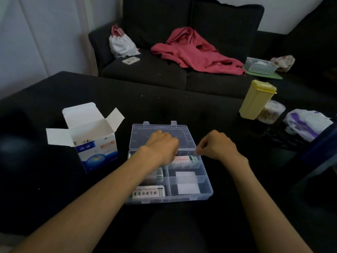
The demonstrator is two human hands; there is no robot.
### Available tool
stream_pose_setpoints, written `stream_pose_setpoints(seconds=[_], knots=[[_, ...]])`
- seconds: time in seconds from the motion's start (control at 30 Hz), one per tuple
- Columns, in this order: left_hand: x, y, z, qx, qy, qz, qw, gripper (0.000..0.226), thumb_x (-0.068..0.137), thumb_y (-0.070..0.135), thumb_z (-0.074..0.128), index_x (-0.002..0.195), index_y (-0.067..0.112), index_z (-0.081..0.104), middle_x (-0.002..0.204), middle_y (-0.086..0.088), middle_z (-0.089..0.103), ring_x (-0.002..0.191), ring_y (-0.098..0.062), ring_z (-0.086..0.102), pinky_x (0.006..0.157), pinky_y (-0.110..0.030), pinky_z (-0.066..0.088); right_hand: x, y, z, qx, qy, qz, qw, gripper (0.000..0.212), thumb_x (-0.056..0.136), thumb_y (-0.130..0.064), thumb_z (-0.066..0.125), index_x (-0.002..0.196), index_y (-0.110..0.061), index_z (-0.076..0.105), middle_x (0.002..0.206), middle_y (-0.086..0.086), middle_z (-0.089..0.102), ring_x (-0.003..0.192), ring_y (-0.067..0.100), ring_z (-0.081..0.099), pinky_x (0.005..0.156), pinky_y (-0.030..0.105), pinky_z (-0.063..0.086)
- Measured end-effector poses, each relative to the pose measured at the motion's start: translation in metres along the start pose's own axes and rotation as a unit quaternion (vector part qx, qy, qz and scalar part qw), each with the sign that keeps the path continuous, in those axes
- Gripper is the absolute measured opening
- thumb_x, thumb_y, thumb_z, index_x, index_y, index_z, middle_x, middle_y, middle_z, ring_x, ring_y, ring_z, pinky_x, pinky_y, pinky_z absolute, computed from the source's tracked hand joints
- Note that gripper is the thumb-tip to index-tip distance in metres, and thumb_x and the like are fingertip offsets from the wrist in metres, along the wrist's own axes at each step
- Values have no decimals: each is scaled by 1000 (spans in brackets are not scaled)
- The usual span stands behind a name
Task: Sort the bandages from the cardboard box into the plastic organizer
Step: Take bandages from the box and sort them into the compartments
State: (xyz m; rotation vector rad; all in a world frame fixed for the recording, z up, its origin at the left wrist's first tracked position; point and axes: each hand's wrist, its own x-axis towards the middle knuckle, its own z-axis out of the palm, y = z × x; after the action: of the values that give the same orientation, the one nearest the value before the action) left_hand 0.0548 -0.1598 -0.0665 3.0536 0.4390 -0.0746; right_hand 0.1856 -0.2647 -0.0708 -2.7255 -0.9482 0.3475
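The clear plastic organizer (207, 189) lies open on the black surface, its lid (164, 128) flat behind it. Bandage packs sit in its compartments: one at the front left (148, 193), one at the back right (184, 161). My left hand (162, 145) is curled over the back left compartment, and what its fingers hold is hidden. My right hand (217, 145) pinches the organizer's right back rim. The blue and white cardboard box (94, 143) stands open to the left.
A yellow lidded container (255, 99) and a clear jar (271, 112) stand at the right, with a white and purple bag (308, 123) beyond. Behind are a dark sofa with a pink jacket (193, 50), a white bag (122, 42) and a basket (259, 65).
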Motion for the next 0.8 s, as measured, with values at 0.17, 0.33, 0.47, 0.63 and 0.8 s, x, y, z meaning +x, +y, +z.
stream_pose_setpoints(seconds=[0.17,0.33,0.47,0.63,0.8], knots=[[-12,-12,-1,-58,46,-6,997,22,94,25,55,111,25,67,112,3,66,107,-16,54,100,-35,36,-3,9,-8,33,-32,66,997,13,79,-28,73,87,-19,68,91,0,66,87,16,61,81,35,53],[-32,-19,-12,-131,150,-51,979,22,93,28,55,113,31,64,113,9,65,104,-6,57,89,-27,48,-8,3,-7,73,-45,100,991,16,81,-29,71,86,-15,65,81,3,67,73,12,64,76,30,55],[-60,-37,-21,-187,214,-142,948,19,92,30,56,108,34,66,107,11,67,98,-5,59,79,-23,47,-9,-4,-3,84,-62,120,987,11,84,-19,69,91,-11,66,82,6,69,72,14,68,76,31,57],[-95,-51,-17,-202,283,-216,913,23,91,25,60,112,31,66,109,8,68,100,-8,60,80,-25,45,-19,-16,-5,52,-62,124,989,11,86,-18,64,96,-13,66,84,5,68,76,15,66,82,34,56],[-134,-74,-12,-66,314,-281,905,44,84,11,66,126,18,57,130,-4,57,121,-24,47,97,-42,39,-35,-50,-19,82,-40,14,996,22,90,-26,59,112,-22,60,105,1,63,90,14,61,78,28,51]])
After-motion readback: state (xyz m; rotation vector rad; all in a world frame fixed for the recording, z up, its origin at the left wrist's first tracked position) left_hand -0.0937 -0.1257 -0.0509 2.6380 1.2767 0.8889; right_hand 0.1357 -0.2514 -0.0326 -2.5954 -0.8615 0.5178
